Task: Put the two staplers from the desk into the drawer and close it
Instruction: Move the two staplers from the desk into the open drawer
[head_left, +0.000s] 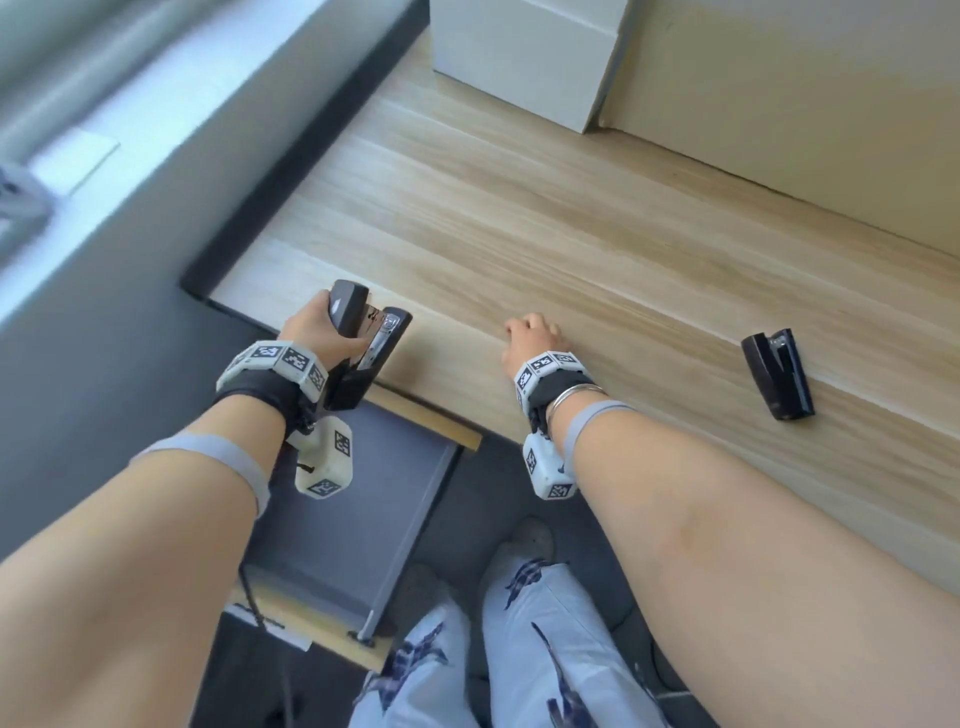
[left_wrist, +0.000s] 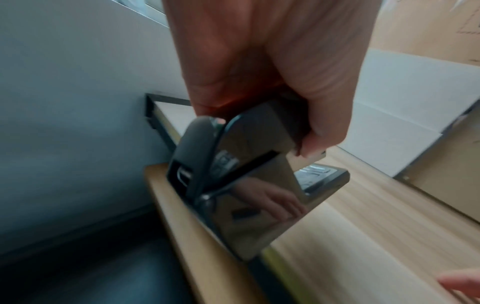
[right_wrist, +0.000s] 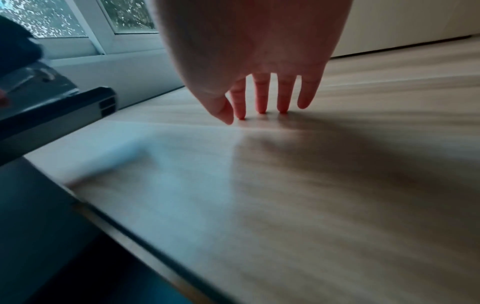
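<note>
My left hand (head_left: 311, 332) grips a large black stapler (head_left: 363, 353) by its top arm, at the front left corner of the wooden desk (head_left: 571, 234), over the desk's edge. In the left wrist view the fingers (left_wrist: 319, 131) wrap the stapler (left_wrist: 246, 185), whose base hangs open. Just below it, the grey drawer (head_left: 363, 509) is pulled out under the desk. My right hand (head_left: 530, 338) rests on the desk with straight fingertips (right_wrist: 261, 102) touching the wood. A second, smaller black stapler (head_left: 776, 374) lies on the desk to the right, apart from both hands.
A white box (head_left: 524, 57) stands at the back of the desk beside a cardboard panel (head_left: 805, 104). A grey wall and window sill (head_left: 104, 171) run along the left. My legs and a shoe (head_left: 524, 540) are below the desk, right of the drawer.
</note>
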